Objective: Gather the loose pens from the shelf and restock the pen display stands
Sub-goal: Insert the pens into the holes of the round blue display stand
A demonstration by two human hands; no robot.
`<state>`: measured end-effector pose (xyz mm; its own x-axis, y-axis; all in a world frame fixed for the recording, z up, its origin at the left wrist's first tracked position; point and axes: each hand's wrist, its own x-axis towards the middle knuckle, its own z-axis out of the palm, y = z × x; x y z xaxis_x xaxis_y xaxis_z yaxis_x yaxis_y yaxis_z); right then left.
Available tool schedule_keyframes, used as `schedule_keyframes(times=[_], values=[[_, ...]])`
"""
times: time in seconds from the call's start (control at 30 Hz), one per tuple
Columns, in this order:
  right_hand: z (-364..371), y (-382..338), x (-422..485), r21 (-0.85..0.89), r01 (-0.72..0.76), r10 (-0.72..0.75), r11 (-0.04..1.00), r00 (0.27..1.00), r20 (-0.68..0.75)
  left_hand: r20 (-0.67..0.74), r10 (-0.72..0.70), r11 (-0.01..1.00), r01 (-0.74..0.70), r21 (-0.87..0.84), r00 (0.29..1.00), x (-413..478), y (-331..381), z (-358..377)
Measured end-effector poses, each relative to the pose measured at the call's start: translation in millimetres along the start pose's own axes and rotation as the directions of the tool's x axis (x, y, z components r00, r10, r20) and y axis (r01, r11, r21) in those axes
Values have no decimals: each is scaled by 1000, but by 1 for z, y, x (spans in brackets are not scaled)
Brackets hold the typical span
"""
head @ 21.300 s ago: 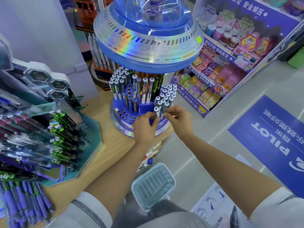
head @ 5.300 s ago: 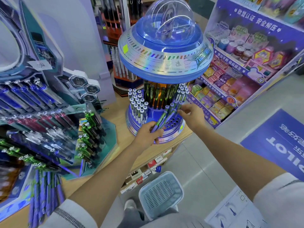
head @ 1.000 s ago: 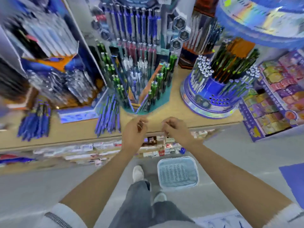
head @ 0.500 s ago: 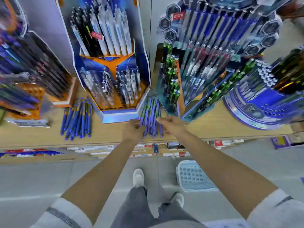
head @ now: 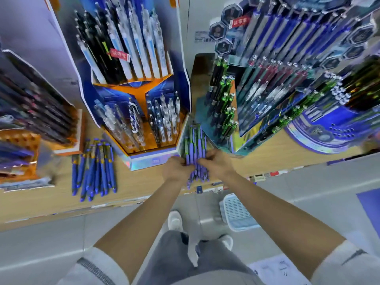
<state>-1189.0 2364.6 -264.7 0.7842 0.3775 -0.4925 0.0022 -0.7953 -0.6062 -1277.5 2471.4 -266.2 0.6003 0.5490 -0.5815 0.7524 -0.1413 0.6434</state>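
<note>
A pile of loose purple pens (head: 195,147) lies on the wooden shelf (head: 51,198) between two display stands. My left hand (head: 177,168) and my right hand (head: 216,162) close on the pile from either side, fingers curled round the pens near their lower ends. A second pile of loose blue pens (head: 93,167) lies further left on the shelf. The blue and orange pen stand (head: 135,95) rises just behind my left hand. The teal stand with green pens (head: 230,112) is behind my right hand. The round blue carousel stand (head: 329,130) shows at the far right.
An orange display (head: 22,145) sits at the far left of the shelf. A light blue basket (head: 236,212) stands on the grey floor below the shelf edge, beside my white shoes (head: 174,221). Price labels run along the shelf's front edge.
My view swung left from the carousel stand to the loose purple pens. Both hands came down on the pile and now grip it from both sides.
</note>
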Motion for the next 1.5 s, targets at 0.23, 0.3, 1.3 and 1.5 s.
schedule_keyframes(times=[0.23, 0.3, 1.3, 1.5], values=[[-4, 7, 0, 312, -55, 31, 949, 996, 80, 56, -76, 969, 87, -232, 996, 2, 2, 1], [-5, 7, -2, 415, -104, 48, 904, 988, 144, 78, -88, 954, 106, -282, 993, 4, -1, 2], [-9, -3, -8, 476, -124, 28, 871, 979, 203, 163, 29, 966, 14, -257, 986, -2, 5, -13], [-6, -6, -13, 514, -109, -13, 851, 974, 228, 205, 86, 959, -25, -282, 975, -3, 5, -13]])
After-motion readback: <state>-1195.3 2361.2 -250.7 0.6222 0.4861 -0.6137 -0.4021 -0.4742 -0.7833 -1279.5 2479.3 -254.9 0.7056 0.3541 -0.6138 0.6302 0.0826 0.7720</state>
